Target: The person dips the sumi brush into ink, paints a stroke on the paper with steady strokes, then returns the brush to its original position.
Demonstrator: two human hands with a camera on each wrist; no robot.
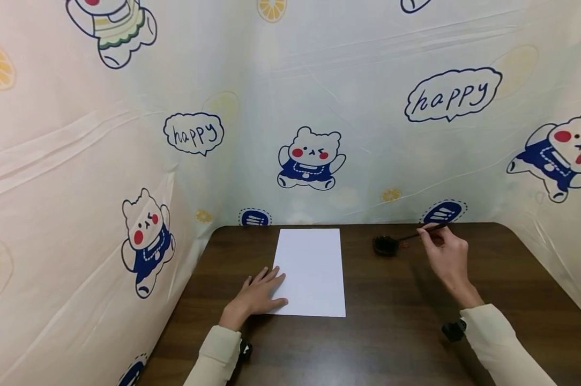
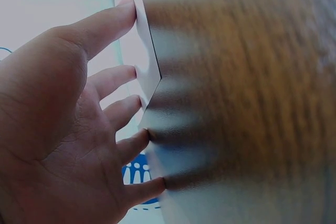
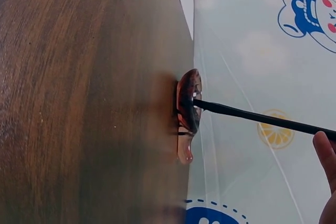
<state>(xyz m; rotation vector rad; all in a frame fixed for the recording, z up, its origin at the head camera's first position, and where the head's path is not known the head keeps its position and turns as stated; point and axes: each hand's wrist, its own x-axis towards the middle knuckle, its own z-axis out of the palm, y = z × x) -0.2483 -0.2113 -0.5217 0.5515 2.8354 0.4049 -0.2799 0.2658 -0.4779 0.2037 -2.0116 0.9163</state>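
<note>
A white sheet of paper [image 1: 314, 273] lies on the brown wooden table [image 1: 387, 332]. My left hand [image 1: 252, 297] rests at its near left side with fingers spread. In the left wrist view, the thumb and some fingertips are on the paper [image 2: 148, 51], the others on the wood beside it. My right hand [image 1: 448, 257] pinches a slim black brush [image 1: 408, 237], held slanted. Its lower end reaches into a small, glossy, dark reddish-brown dish [image 3: 185, 90] right of the paper; the tip is hidden inside. A short rounded lip [image 3: 185, 148] juts from the dish.
A pale patterned curtain [image 1: 367, 161] with bears and lettering hangs behind the table's back edge and along both sides. Black wrist cameras sit at both cuffs, the right one [image 1: 453, 329] close over the wood.
</note>
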